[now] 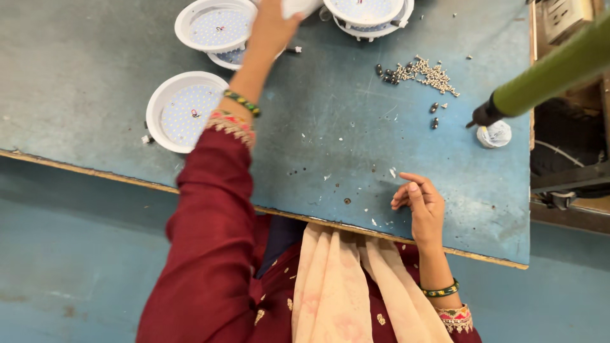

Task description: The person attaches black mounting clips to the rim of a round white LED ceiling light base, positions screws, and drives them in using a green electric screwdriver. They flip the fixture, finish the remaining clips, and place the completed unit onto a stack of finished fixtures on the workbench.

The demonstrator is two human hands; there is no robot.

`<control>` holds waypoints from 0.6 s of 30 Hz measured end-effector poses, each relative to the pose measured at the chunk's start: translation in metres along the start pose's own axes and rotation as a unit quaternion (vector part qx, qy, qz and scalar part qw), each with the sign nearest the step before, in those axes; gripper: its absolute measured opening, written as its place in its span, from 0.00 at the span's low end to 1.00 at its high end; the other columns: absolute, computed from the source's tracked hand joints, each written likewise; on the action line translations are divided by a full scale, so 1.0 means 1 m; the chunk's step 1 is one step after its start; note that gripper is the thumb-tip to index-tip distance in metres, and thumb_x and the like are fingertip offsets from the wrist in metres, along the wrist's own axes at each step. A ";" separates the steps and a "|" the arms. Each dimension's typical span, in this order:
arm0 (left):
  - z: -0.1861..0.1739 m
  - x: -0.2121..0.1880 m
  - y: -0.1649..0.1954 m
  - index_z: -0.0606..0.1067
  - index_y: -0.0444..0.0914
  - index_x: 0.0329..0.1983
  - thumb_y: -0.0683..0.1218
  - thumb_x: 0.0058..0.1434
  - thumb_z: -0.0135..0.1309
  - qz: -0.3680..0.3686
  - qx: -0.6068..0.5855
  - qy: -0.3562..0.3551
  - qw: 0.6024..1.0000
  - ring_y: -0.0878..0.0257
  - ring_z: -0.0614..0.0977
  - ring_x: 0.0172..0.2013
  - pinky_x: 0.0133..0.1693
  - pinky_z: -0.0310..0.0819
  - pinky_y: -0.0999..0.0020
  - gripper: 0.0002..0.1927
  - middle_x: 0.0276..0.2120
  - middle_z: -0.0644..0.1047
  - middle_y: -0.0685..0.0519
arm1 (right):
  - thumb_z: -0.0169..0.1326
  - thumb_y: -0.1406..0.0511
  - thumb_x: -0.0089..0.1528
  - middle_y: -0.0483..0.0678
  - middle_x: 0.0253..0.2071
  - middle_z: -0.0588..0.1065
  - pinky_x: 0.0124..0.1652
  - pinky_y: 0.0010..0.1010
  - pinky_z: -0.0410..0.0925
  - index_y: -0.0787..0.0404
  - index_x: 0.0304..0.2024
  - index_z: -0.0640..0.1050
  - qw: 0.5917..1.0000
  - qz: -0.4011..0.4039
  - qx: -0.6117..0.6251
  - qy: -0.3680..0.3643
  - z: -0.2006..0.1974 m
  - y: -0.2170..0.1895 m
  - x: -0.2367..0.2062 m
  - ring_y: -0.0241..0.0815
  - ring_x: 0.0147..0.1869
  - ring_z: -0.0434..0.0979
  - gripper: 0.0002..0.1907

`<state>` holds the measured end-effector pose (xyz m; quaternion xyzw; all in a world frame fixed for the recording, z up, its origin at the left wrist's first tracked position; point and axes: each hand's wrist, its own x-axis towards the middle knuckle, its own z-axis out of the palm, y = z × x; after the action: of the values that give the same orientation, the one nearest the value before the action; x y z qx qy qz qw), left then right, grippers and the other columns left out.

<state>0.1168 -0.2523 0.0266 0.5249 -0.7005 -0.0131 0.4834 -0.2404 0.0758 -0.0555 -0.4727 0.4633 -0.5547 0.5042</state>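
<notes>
I see the blue tabletop point(330, 146) filling most of the view, scuffed and speckled with small debris, its near edge running just above my lap. My left arm, in a dark red sleeve point(203, 235), stretches far across it to the top edge of the picture. There my left hand point(274, 25) has its fingers closed on a white piece point(298, 6) that is cut off by the frame, so I cannot tell what it is.

A green power screwdriver point(546, 73) slants in from the right, its dark tip hanging just above the tabletop beside a small white wad point(494, 134).

Three round white lamp housings point(184, 111) with dotted light panels lie nearby: one just left of my left forearm, one point(216, 26) beside my left hand with a further one half hidden beneath it, and another stack point(368, 16) at the top, just right of that hand.

My right hand point(422, 203) rests near the front edge, well apart from the lamps, fingers loosely curled and holding nothing that I can see.

A scattered heap of small screws point(426, 73) lies toward the right, near the screwdriver, with a few dark ones loose around it.
</notes>
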 end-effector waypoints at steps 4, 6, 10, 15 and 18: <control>-0.080 -0.031 -0.024 0.79 0.38 0.47 0.51 0.43 0.73 0.098 0.228 -0.021 0.968 0.44 0.74 0.46 0.45 0.66 0.44 0.28 0.42 0.74 0.43 | 0.49 0.63 0.72 0.47 0.33 0.76 0.38 0.24 0.71 0.68 0.55 0.76 0.999 -0.013 -0.039 -0.002 0.007 -0.006 -0.004 0.35 0.35 0.76 0.15; -0.096 -0.048 -0.030 0.80 0.41 0.42 0.49 0.41 0.72 0.108 0.304 -0.033 0.946 0.48 0.74 0.46 0.45 0.65 0.47 0.23 0.41 0.75 0.48 | 0.49 0.64 0.72 0.47 0.33 0.76 0.38 0.24 0.71 0.67 0.55 0.77 0.998 -0.009 -0.062 0.003 0.010 -0.007 -0.005 0.34 0.35 0.76 0.14; -0.101 -0.060 -0.047 0.81 0.44 0.41 0.45 0.53 0.71 0.139 0.319 -0.039 0.937 0.54 0.74 0.48 0.48 0.64 0.50 0.13 0.41 0.75 0.54 | 0.50 0.65 0.71 0.47 0.33 0.76 0.38 0.24 0.71 0.67 0.55 0.77 0.997 -0.014 -0.074 -0.008 0.010 -0.003 -0.006 0.34 0.35 0.75 0.14; -0.109 -0.042 -0.053 0.81 0.39 0.43 0.45 0.55 0.73 0.064 0.097 0.075 0.990 0.56 0.78 0.41 0.42 0.71 0.57 0.15 0.41 0.77 0.53 | 0.49 0.64 0.72 0.47 0.33 0.75 0.39 0.27 0.71 0.68 0.55 0.77 0.999 0.018 0.026 -0.012 -0.008 0.004 -0.006 0.36 0.36 0.76 0.14; -0.129 -0.023 -0.043 0.83 0.36 0.49 0.47 0.66 0.71 -0.042 -0.149 0.118 0.981 0.62 0.79 0.40 0.45 0.76 0.65 0.13 0.43 0.81 0.54 | 0.46 0.61 0.73 0.48 0.32 0.76 0.35 0.31 0.72 0.68 0.53 0.77 0.981 0.067 0.179 0.015 -0.026 0.000 -0.002 0.39 0.34 0.77 0.17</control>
<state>0.2366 -0.1913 0.0570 0.4741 -0.6056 -0.0755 0.6347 -0.2664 0.0786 -0.0584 -0.3344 0.3945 -0.6010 0.6094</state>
